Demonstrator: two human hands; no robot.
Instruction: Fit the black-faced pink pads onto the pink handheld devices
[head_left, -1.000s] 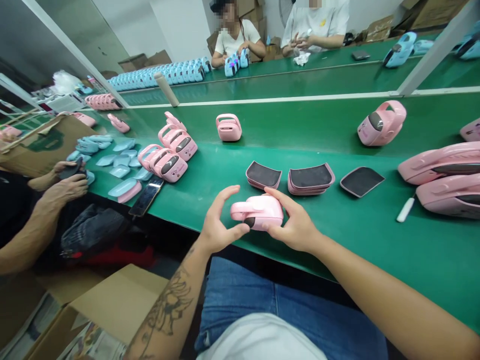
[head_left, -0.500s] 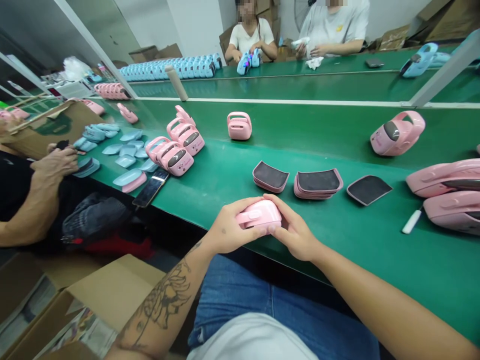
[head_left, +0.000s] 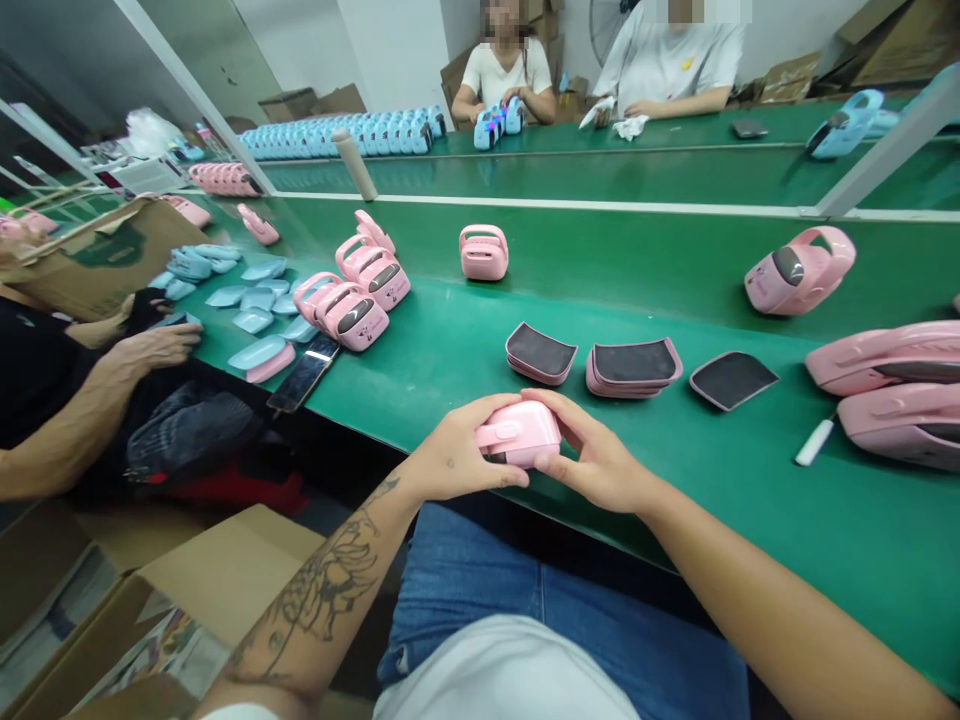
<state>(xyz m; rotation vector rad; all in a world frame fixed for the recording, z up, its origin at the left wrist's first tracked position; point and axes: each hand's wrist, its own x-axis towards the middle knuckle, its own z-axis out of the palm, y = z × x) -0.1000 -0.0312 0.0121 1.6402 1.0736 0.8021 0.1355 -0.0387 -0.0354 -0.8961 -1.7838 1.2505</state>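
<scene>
Near the table's front edge, a pink plastic device with a carry handle (head_left: pixel 534 428) is held between my two hands. My left hand (head_left: pixel 459 455) wraps its left end, thumb along the near side. The fingers of my right hand (head_left: pixel 604 460) curl over its right end, with the thumb against the near side. My hands hide much of the device's ends and underside. Just beyond them lie a curved pink-rimmed black panel (head_left: pixel 541 355), a stack of similar panels (head_left: pixel 635 368) and a flatter black panel (head_left: pixel 733 381).
Pink devices (head_left: pixel 351 315) stand left, one handled device (head_left: pixel 484 254) ahead and larger-looking ones (head_left: pixel 900 420) right, beside a white-handled tool (head_left: pixel 815 442). A phone (head_left: pixel 304 375) and light-blue shells (head_left: pixel 255 320) lie left, near a co-worker's hand (head_left: pixel 161 345). Cardboard box (head_left: pixel 225 570) lower left.
My left thumb has shifted slightly along the device, which stays in both hands. On the left, the co-worker's hands have moved onto the blue-edged pieces.
</scene>
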